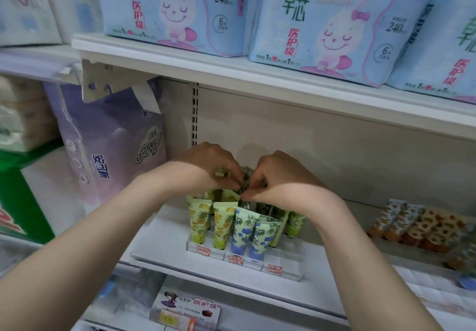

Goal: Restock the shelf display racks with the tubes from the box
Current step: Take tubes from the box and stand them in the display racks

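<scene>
A clear acrylic display rack [257, 261] stands on the white middle shelf [159, 243]. It holds several upright tubes: yellow pineapple-print ones [198, 222] at the left, blue flower-print ones [243, 230] in the middle, green-print ones [295, 222] to the right. Both my hands meet above the rack's back rows. My left hand [208, 168] grips green-print tubes, a tube cap sticking out by its fingers. My right hand [278, 183] pinches the crimped end of a green-print tube [246, 178] between the two hands. No box is in view.
More orange and yellow-print tubes [417, 227] lie in a row at the right of the same shelf. A purple tissue pack [110, 155] stands to the left. Blue rabbit-print packs [322, 26] fill the shelf above, whose edge overhangs my hands. A lower shelf carries a price card [188, 310].
</scene>
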The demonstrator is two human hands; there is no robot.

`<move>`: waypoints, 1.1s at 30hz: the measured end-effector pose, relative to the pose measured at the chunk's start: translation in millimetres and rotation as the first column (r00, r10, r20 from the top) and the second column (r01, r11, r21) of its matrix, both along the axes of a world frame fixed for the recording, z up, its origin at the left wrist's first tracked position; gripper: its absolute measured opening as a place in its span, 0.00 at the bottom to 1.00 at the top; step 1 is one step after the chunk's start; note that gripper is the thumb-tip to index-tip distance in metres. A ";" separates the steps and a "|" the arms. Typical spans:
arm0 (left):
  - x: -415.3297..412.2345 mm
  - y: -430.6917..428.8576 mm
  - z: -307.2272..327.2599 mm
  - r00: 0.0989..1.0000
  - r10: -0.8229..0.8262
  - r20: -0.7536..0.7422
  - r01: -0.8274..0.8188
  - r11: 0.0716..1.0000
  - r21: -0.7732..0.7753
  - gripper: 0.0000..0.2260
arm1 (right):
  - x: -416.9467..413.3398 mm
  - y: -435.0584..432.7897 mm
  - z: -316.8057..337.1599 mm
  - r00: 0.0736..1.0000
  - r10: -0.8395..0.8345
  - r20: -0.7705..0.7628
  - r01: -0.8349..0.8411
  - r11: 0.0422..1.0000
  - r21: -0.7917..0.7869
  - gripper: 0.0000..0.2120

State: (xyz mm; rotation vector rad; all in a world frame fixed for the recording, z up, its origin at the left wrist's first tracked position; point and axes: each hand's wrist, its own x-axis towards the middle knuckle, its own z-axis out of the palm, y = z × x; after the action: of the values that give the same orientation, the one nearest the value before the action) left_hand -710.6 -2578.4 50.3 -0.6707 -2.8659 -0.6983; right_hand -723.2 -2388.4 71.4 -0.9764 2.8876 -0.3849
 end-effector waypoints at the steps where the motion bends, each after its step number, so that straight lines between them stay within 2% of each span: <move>1: 0.6 -1.0 0.5 1.000 -0.004 0.001 0.004 1.000 0.002 0.05 | -0.1 -0.9 0.1 1.000 -0.005 -0.003 0.005 1.000 -0.002 0.09; 8: 5.2 -5.6 0.9 1.000 -0.003 0.023 0.003 1.000 0.003 0.05 | -6.9 -8.0 -5.4 0.999 -0.043 -0.029 0.042 0.999 -0.034 0.07; 13: 3.0 -4.9 -2.6 1.000 0.012 -0.018 -0.012 1.000 -0.023 0.05 | -10.1 -10.9 -8.1 0.997 -0.047 -0.066 0.045 0.999 -0.029 0.07; 21: 2.6 -5.9 -6.9 0.999 0.039 -0.031 -0.040 0.999 -0.005 0.05 | -6.1 -14.5 -4.2 0.996 -0.080 -0.050 0.080 0.997 -0.014 0.05; 33: 9.0 -6.0 -6.3 0.997 0.075 -0.022 -0.075 0.997 0.023 0.06 | -13.4 -13.6 1.1 0.989 -0.046 -0.144 0.044 0.999 -0.019 0.06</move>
State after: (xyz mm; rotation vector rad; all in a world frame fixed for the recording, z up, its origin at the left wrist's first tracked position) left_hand -701.7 -2584.4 44.0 -0.5615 -2.8412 -0.7058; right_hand -736.7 -2402.0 72.5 -0.9825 3.0450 -0.3541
